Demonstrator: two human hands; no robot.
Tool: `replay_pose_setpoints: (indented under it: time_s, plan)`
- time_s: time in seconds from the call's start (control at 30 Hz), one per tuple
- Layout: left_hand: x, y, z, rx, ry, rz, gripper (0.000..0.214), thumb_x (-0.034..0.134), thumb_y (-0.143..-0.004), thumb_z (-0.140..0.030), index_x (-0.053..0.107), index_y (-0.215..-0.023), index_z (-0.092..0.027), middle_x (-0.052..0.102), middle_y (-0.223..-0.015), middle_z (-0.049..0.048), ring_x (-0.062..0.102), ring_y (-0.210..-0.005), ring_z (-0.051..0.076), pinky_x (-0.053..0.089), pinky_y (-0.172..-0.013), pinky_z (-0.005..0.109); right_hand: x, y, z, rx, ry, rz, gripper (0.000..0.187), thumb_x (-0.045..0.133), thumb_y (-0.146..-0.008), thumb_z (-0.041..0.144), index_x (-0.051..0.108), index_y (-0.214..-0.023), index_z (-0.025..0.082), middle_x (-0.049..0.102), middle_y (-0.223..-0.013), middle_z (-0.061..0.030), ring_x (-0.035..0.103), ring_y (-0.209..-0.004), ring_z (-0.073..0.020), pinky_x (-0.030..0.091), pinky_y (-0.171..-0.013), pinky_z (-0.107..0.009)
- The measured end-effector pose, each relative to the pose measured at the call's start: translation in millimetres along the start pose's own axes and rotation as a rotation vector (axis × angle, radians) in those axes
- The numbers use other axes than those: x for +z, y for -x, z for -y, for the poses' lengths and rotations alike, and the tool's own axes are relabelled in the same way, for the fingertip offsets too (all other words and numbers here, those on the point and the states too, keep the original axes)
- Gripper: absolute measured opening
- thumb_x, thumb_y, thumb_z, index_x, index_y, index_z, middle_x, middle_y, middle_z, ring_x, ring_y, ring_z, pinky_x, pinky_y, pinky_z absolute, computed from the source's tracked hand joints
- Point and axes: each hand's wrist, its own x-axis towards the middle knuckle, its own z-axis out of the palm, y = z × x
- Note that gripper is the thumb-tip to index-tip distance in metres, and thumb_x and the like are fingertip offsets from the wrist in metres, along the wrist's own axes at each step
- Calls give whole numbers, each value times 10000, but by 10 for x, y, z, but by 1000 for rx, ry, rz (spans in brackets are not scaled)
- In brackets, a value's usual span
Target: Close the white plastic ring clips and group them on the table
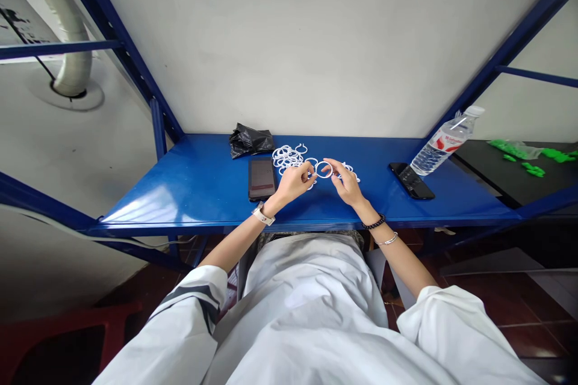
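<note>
Between my two hands a white plastic ring (324, 177) is held up over the blue table. My left hand (295, 181) pinches its left side, fingers curled. On the other side my right hand (345, 182) grips the ring's right edge between thumb and fingertips. A heap of similar white rings (285, 157), some with open ends and small hooks, lies behind and beside my left hand. More white rings (347, 166) lie behind my right hand, which partly hides them.
A dark tablet (262, 179) lies left of my hands, with a crumpled black plastic bag (250, 141) behind it. To the right are a black phone (412, 181) and a water bottle (445, 143). Blue frame posts and a wall bound the blue table (203, 180). Green pieces (533, 169) lie far right.
</note>
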Motion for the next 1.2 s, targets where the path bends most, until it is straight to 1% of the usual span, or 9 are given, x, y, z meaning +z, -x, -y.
replay_pose_setpoints:
  time_s: [0.1, 0.2, 0.43, 0.67, 0.87, 1.03, 1.2]
  plan:
    - [2, 5, 12, 23, -22, -5, 133, 612, -871, -258, 522, -800, -191, 392, -494, -90, 399, -458, 78, 302, -545, 208, -11, 2, 9, 17, 3, 11, 409, 371, -1017, 362, 507, -1388, 257, 723, -1073, -75, 696, -900, -230, 579, -802, -378]
    - [10, 5, 36, 55, -33, -16, 144, 612, -879, -267, 519, -800, -192, 389, -490, -93, 402, -446, 77, 302, -530, 201, -10, 1, 15, 28, 16, 9, 427, 367, -1025, 404, 510, -1401, 260, 726, -1068, -75, 692, -873, -225, 580, -793, -375]
    - [40, 0, 94, 125, -21, -67, 177, 630, -895, -318, 540, -817, -187, 386, -483, -96, 395, -430, 72, 288, -498, 191, -10, 0, 20, 15, 32, 23, 497, 344, -1033, 418, 432, -1503, 286, 731, -1072, -73, 692, -843, -220, 588, -774, -372]
    - [39, -2, 98, 123, -11, -84, 234, 607, -922, -392, 598, -837, -175, 394, -486, -85, 387, -437, 72, 286, -503, 199, 7, 3, 7, 43, 31, -9, 468, 335, -1051, 436, 452, -1481, 292, 736, -1031, -66, 696, -778, -198, 588, -731, -343]
    - [30, -11, 85, 87, 40, -104, 384, 563, -930, -531, 655, -874, -162, 419, -500, -65, 388, -455, 77, 291, -508, 216, 28, 8, -51, 79, 22, -68, 408, 372, -1054, 452, 546, -1366, 256, 739, -986, -64, 699, -744, -183, 578, -735, -331]
    - [1, -14, 43, 51, 70, -97, 467, 529, -930, -595, 686, -909, -156, 426, -503, -56, 392, -468, 82, 297, -514, 225, 12, -12, -24, 111, 24, -95, 371, 388, -1049, 475, 640, -1178, 234, 749, -887, -53, 703, -710, -181, 559, -690, -307]
    - [-5, -14, 24, 38, 64, -98, 516, 503, -931, -625, 691, -875, -148, 426, -492, -49, 387, -463, 84, 289, -506, 232, 7, -16, 2, 116, 29, -106, 363, 403, -1043, 490, 647, -984, 227, 741, -825, -42, 686, -655, -171, 526, -666, -299]
